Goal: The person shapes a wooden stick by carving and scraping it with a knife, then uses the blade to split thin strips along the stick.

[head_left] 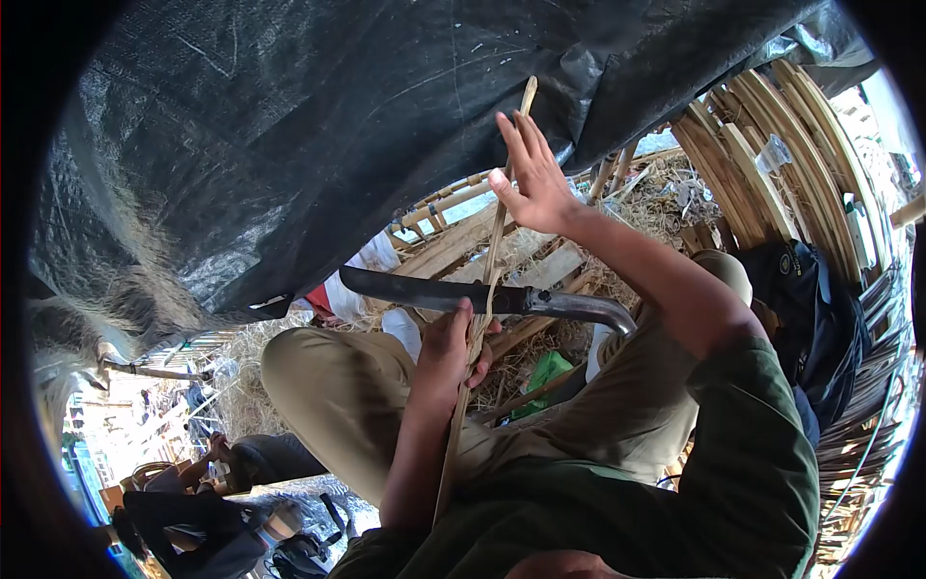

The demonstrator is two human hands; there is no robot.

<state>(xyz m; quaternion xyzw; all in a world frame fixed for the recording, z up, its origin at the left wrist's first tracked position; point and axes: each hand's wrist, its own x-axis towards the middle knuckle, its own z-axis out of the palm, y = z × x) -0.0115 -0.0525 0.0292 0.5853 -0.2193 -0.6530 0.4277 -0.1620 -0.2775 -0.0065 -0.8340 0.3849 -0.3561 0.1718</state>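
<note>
My left hand [450, 352] is closed around a long, thin wooden strip [496, 236] above my lap. The strip runs from near my body up toward the dark sheet, with a frayed split piece near the left hand. Beside its upper part, my right hand [542, 188] has its fingers and thumb apart, near or lightly touching the strip. A large dark blade [415, 289] with a curved handle [588, 309] extends crosswise between my knees and crosses the strip just above my left hand. What supports the blade is unclear.
A black plastic sheet [318, 125] spans the top. Stacked wooden slats [772, 174] and a dark bag [805, 309] are at the right. Wood pieces [473, 241], straw and a green wrapper [545, 376] lie beyond my legs. Another person's dark clothing [193, 531] shows at lower left.
</note>
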